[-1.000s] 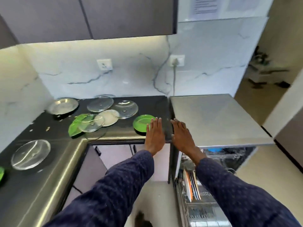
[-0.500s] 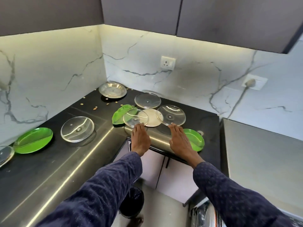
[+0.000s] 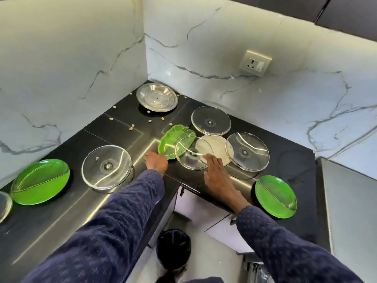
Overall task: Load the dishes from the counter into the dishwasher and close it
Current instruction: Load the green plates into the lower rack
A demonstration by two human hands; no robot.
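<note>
Reaching in mid-frame, both hands lie flat and empty: left hand (image 3: 156,162) beside the green leaf dish (image 3: 170,140), right hand (image 3: 216,172) touching a glass lid (image 3: 188,153). Many dishes wait on the surface (image 3: 61,217); loading looks barely started.

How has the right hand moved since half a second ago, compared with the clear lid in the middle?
Yes. The right hand went forward: its fingertips now lie on the clear lid, not short of it.

Both arms stretch forward in dark blue patterned sleeves, wrists bare. The left hand (image 3: 156,162) lies palm down, fingers together and pointing to the far left. The right hand (image 3: 216,173) reaches farther right, palm down, its fingers (image 3: 210,158) spread flat and extended ahead.
</note>
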